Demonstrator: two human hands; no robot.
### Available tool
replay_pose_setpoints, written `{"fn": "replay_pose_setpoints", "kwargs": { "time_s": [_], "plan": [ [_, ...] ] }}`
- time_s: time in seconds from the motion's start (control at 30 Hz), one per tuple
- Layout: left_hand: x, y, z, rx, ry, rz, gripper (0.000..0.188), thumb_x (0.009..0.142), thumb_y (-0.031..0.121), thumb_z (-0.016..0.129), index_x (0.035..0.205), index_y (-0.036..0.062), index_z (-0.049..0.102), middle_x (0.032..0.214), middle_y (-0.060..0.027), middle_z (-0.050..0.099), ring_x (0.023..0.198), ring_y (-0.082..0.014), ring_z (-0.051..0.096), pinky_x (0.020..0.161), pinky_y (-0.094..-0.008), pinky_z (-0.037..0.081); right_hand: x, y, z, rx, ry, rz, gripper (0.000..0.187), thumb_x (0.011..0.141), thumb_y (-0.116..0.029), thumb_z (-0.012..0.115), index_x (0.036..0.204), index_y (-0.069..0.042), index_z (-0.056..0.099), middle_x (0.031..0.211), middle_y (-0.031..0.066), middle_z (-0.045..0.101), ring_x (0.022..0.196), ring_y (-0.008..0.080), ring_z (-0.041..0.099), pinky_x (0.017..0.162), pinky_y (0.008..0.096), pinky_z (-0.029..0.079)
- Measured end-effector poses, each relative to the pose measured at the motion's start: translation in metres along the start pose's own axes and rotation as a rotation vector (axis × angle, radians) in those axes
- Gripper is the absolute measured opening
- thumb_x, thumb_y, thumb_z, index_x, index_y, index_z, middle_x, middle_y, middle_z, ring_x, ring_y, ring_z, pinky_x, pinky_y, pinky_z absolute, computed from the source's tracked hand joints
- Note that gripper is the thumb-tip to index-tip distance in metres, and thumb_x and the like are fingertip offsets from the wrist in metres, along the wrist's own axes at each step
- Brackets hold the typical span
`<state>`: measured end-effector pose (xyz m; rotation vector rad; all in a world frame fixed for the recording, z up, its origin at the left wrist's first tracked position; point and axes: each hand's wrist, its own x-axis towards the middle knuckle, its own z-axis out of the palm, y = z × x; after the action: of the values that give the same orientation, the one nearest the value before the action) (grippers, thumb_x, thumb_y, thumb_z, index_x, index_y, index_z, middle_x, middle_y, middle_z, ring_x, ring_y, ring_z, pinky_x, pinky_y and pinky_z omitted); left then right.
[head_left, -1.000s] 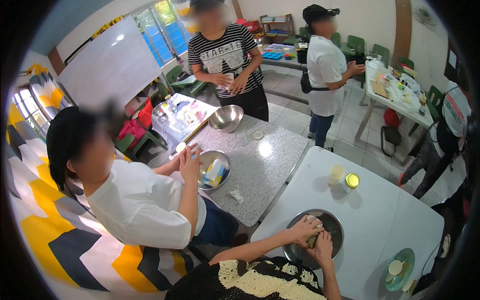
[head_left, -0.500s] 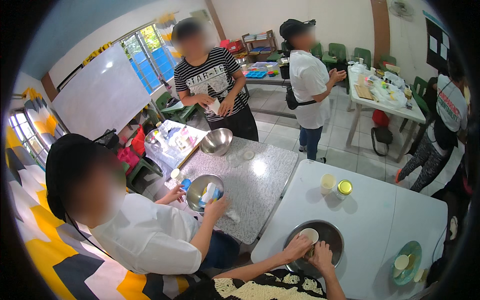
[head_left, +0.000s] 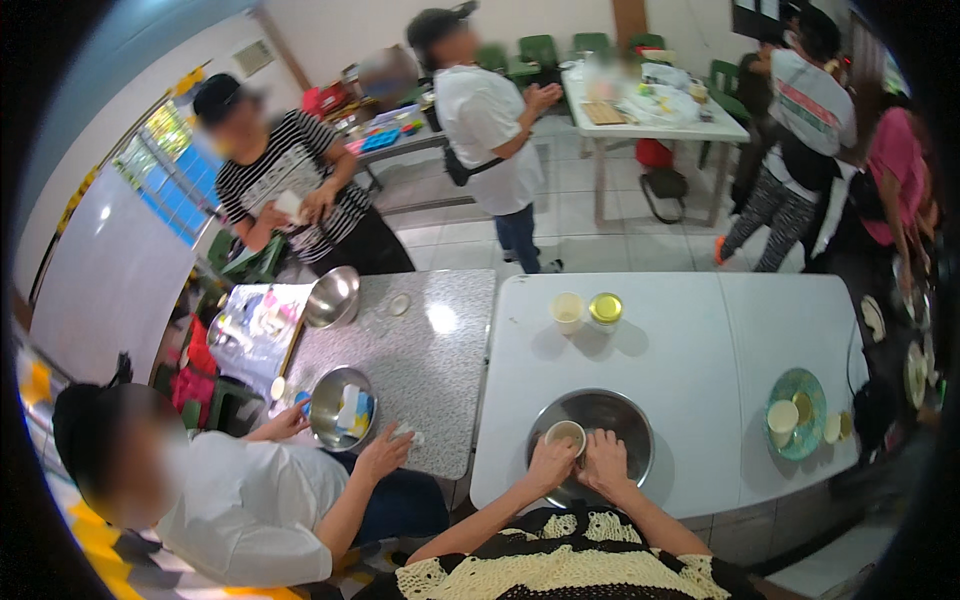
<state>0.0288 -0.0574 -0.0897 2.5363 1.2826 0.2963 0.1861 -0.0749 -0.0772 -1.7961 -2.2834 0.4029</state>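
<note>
My left hand (head_left: 552, 466) is wrapped round a pale paper cup (head_left: 566, 432), its open mouth tipped up toward me. Close beside it, my right hand (head_left: 604, 464) has its fingers curled down; whatever they grip is hidden beneath them. Both hands are over a wide stainless steel bowl (head_left: 640, 436), which stands at the near side of a white folding table (head_left: 680, 390). Beyond the bowl are another pale cup (head_left: 568, 312) and a glass jar with a yellow-gold lid (head_left: 606, 310).
On the right, a green plate (head_left: 797, 452) carries a cup and other small items. A speckled table (head_left: 430, 390) adjoins at left, with two steel bowls (head_left: 333, 300). A seated person (head_left: 240, 505) works there; another person (head_left: 300, 190) stands behind it.
My view has swung to the right, so everything appears further left. My hands stay at the bowl with the cup. The neighbour's right hand has moved from their bowl to the tabletop.
</note>
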Motion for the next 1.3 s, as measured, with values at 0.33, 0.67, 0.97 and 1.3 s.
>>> {"fn": "replay_pose_setpoints", "kwargs": {
  "time_s": [0.33,0.67,0.97,1.3],
  "plan": [
    [0.002,0.007,-0.006,0.104,-0.059,-0.077,0.014,0.069,0.015,0.072,0.081,0.0094,0.068,0.086,-0.0086,0.065,0.083,-0.0275,0.066,0.07,-0.0493,0.044,0.007,0.002,-0.008,-0.044,0.094,-0.134,0.057,0.06,-0.022,0.08,0.109,-0.005,0.058,0.114,0.0134,0.054,0.116,0.0317,0.048,0.094,0.0462,0.039],
    [-0.016,0.014,-0.022,0.122,-0.207,-0.066,0.025,0.068,0.02,0.076,0.09,0.0101,0.071,0.094,-0.0089,0.066,0.096,-0.0294,0.063,0.078,-0.0529,0.043,0.015,0.007,0.0,0.064,-0.029,-0.26,0.048,0.064,-0.02,0.076,0.109,-0.011,0.064,0.12,0.0141,0.055,0.119,0.0321,0.048,0.096,0.047,0.039],
    [-0.021,0.014,-0.055,-0.056,-0.057,0.139,0.035,0.072,0.025,0.08,0.099,0.009,0.064,0.111,-0.0089,0.057,0.116,-0.0326,0.05,0.104,-0.0637,0.031,0.011,0.005,0.005,0.031,0.028,-0.208,0.031,0.074,-0.022,0.069,0.104,-0.015,0.071,0.122,0.0142,0.055,0.12,0.0325,0.047,0.097,0.0491,0.039],
    [-0.016,0.027,-0.069,-0.218,0.232,0.062,0.028,0.07,0.012,0.082,0.092,0.0051,0.065,0.137,-0.0236,0.044,0.128,-0.0452,0.041,0.106,-0.0503,0.037,0.012,0.003,0.004,0.011,0.038,-0.245,0.024,0.076,-0.023,0.068,0.098,-0.016,0.075,0.115,0.0126,0.055,0.116,0.0317,0.047,0.096,0.0467,0.039]
  ]
}}
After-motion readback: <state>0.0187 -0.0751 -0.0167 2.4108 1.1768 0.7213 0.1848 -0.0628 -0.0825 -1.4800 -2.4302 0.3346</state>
